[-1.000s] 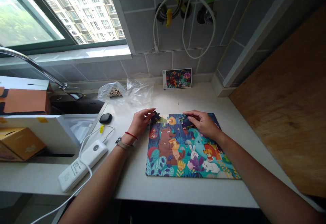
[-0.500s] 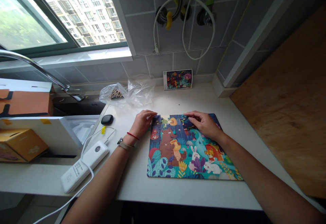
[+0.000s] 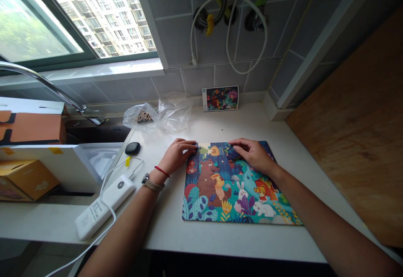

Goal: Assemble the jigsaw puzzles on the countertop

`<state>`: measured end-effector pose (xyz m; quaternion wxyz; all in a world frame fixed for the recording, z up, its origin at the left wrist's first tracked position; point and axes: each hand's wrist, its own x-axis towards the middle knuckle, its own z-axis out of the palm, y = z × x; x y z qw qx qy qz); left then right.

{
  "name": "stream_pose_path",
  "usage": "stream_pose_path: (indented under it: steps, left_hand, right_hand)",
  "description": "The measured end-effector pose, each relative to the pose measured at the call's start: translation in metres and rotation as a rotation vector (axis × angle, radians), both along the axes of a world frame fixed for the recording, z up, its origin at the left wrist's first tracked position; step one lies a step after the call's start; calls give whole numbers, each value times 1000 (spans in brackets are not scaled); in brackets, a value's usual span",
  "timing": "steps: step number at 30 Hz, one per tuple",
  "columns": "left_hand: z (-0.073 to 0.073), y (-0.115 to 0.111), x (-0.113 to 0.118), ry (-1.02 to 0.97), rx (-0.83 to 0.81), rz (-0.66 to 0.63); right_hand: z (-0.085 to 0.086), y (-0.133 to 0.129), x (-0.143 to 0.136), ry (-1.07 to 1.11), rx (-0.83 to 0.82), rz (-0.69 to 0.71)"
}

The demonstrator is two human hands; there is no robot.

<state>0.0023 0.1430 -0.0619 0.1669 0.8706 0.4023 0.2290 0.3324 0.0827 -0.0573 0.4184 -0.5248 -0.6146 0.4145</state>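
Note:
A colourful animal jigsaw puzzle (image 3: 217, 189) lies on the white counter, its pieces joined into a picture with a bear, a rabbit and a lion. My left hand (image 3: 179, 155) is at the puzzle's far left corner, fingers bent over the corner piece, thumb beside them; the fingers partly cover that piece. At the far edge, right of centre, my right hand (image 3: 253, 153) has its thumb and fingertips closed together on a dark blue part of the puzzle. That hand and forearm hide the puzzle's right side.
Behind the puzzle a picture card (image 3: 220, 99) leans against the tiles. Crumpled clear plastic bags (image 3: 173, 111) lie to its left. On the left are a black oval object (image 3: 132, 148), a white power bank (image 3: 105, 206) with a cable, boxes (image 3: 31, 128) and a sink (image 3: 97, 131).
My left hand has shifted slightly right onto the corner, its fingers now lying over the dark corner piece that showed at their tips before. My right hand stays in place.

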Motion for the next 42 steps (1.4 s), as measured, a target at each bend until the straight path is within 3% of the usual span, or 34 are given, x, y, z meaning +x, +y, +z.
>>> stream_pose_path:
  steps: [14, 23, 42]
  left_hand:
    - [0, 1, -8, 85, 8, -70]
    - [3, 2, -2, 2, -11, -72]
    - [4, -1, -5, -24, -31, 10]
  right_hand:
    - [0, 0, -1, 7, -11, -8]
    - [2, 0, -1, -6, 10, 2]
    - [0, 1, -1, 3, 22, -4]
